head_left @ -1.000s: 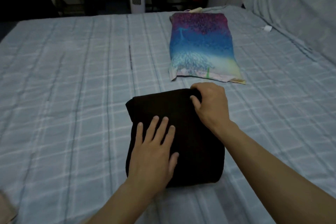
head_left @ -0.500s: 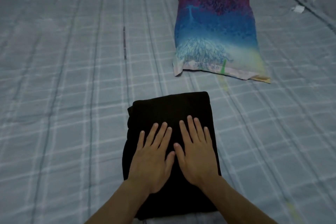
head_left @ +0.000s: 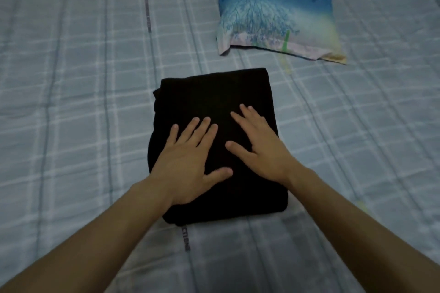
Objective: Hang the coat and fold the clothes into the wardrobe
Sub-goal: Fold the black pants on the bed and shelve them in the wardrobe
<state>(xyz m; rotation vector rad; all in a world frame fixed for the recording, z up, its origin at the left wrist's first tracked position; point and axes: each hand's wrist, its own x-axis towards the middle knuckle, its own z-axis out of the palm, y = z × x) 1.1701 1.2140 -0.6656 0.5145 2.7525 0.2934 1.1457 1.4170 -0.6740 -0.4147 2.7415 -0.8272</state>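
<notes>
- The folded black garment [head_left: 214, 97] lay on the bed [head_left: 83, 102], with a pillow [head_left: 276, 7] beyond it and apart from it.
- The left hand [head_left: 190, 162] lay flat on the garment's near left part, fingers straight and spread, gripping nothing.
- The right hand [head_left: 259, 147] lay flat beside it on the right half, fingers likewise straight. The two thumbs were near each other but not touching.
- The step looked like pressing the fold flat. The wardrobe was not in view, so the carry had not begun.
- The left edge of the bundle bulged unevenly, with layers showing. A lift by the top layer alone would probably have opened the fold there.
- Palms swept outward under pressure could have dragged the top layer over the ones below and rumpled it, since cloth slides on cloth.
- The bed was soft, so scooping under the bundle might have caught the sheet and tipped the stack.
- A printed strip [head_left: 185, 238] showed at the near edge. Whether it was part of the garment or of the sheet could not be told. A loose end there could have trailed and pulled the fold apart.
- The dark cloth in dim light hid its creases, so a crooked fold might have gone unnoticed.
- A one-handed carry risked the bundle sagging and unrolling.
</notes>
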